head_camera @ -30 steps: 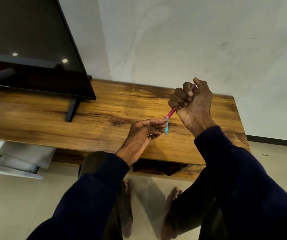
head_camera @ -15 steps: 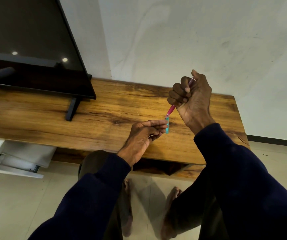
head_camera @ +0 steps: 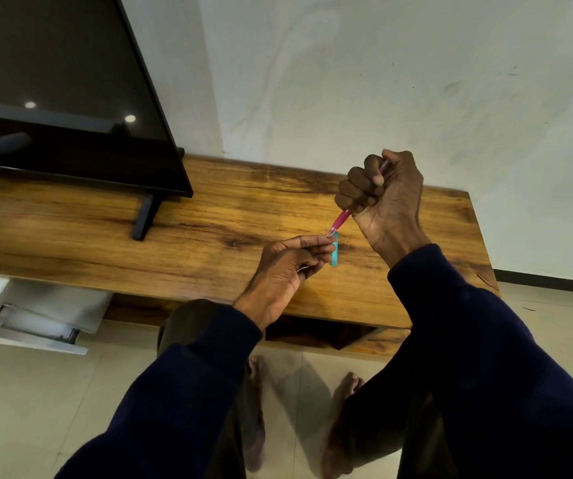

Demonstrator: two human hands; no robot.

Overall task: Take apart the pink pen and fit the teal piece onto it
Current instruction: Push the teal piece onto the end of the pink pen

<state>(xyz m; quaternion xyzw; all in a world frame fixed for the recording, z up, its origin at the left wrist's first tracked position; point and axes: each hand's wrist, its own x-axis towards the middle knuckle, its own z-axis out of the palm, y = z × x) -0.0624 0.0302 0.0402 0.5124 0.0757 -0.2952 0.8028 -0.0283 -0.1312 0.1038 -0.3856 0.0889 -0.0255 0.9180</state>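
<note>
We log a long brown wooden bench (head_camera: 209, 229) against a pale wall, a black flat television (head_camera: 53, 91) standing on its left end, bare feet on pale tiles below, and nothing between the camera and the hands. Against half a second ago we note little change, the pen tip meeting the teal top as before. Our right hand (head_camera: 383, 195) is fisted around the slim pink plastic pen (head_camera: 339, 221), tip slanting down-left onto the short teal plastic piece (head_camera: 335, 249), held upright above the bench, pinched by left hand (head_camera: 286, 267) fingertips
</note>
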